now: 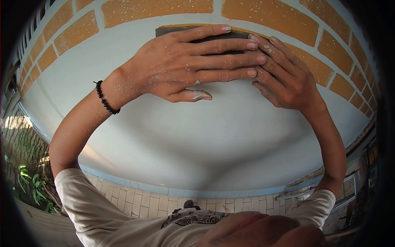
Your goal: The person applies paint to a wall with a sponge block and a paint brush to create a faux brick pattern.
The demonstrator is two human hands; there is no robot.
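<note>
Apparently the step in hand is pressing a dark flat piece [163,31] against the wall [197,127], judging by how both hands lie over it. The piece sits high on the pale part, just at the lower edge of the ochre painted bricks [269,20], its left end showing beyond the left hand [181,61].

That hand lies nearly flat, fingers long and slightly apart, thumb held away below; its fingertips overlap the fingers of the right hand [286,76]. The right one is bent more at the knuckles and reaches in from the other side (pale specks dot both, like dried paint or dust). Whether its fingers grip the piece or only push on it, I cannot tell, since the undersides are hidden.

Any next move of the piece calls, I think, for even pressure from both sides, with its upper edge kept in line with the bricks and the fingertips clear of the surface. Well below, a light blue band [181,192] runs along the wall's bottom edge, beside the tiled floor [140,201].
</note>
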